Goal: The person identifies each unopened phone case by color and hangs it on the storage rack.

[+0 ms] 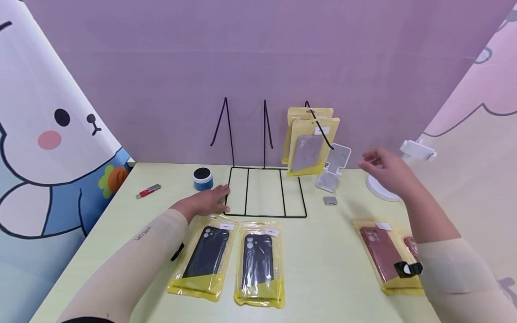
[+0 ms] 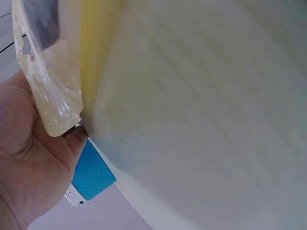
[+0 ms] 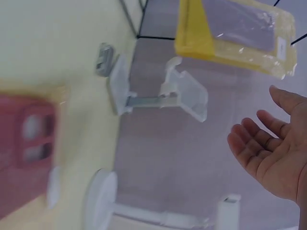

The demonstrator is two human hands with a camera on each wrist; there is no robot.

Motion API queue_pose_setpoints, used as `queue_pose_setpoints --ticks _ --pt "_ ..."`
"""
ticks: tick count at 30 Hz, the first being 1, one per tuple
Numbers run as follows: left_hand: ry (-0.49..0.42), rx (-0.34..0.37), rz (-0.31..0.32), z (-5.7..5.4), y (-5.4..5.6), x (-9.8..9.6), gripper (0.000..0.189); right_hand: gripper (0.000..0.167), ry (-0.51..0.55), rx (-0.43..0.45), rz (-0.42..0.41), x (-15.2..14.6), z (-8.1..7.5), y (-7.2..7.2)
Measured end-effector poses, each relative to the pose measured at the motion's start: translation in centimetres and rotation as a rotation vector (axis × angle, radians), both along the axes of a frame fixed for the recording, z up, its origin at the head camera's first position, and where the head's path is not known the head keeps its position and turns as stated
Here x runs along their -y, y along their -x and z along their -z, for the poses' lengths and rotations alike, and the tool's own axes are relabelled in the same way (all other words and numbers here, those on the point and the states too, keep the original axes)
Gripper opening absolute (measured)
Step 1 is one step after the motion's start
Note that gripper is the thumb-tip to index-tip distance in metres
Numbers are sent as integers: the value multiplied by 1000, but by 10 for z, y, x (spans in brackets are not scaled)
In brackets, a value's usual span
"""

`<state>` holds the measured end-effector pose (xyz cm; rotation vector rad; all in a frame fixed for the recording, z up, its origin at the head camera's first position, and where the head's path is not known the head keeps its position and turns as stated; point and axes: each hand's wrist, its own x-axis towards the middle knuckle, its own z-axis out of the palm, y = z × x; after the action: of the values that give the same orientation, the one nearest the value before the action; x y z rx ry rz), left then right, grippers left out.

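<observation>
My left hand (image 1: 205, 202) reaches to the left side of a black wire display rack (image 1: 265, 216), fingertips right at its base wire. In the left wrist view a clear pouch end (image 2: 57, 108) hides part of that hand. My right hand (image 1: 387, 172) is raised over the right side of the table, relaxed fingers apart from everything, palm bare in the right wrist view. Left of it, two yellow-edged pouches hang on the rack's right hook; the front phone case pouch (image 1: 308, 150) shows a pale purple case. Two pouches with black phone cases (image 1: 208, 251) (image 1: 258, 260) lie before the rack.
A blue-and-white cylinder (image 1: 203, 179) stands beside my left hand, and a red USB stick (image 1: 148, 191) lies farther left. Toward the right are a white folding phone stand (image 1: 329, 179), a small grey block (image 1: 330, 201), a round-based white stand (image 1: 381, 190) and dark-red phone case pouches (image 1: 379, 251).
</observation>
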<state>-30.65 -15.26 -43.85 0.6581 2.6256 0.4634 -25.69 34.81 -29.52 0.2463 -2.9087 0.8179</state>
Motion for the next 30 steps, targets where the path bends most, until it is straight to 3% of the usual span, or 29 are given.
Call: queue_pose_setpoints --ticks 11,21,30 --pt "13 -5 9 3 2 1 79 49 -39 107 -49 -38 51 -25" --pt "14 2 15 3 2 2 78 62 -125 269 -68 -64 92 -31" --pt "3 4 11 3 0 2 78 64 -200 367 -121 -63 109 -34"
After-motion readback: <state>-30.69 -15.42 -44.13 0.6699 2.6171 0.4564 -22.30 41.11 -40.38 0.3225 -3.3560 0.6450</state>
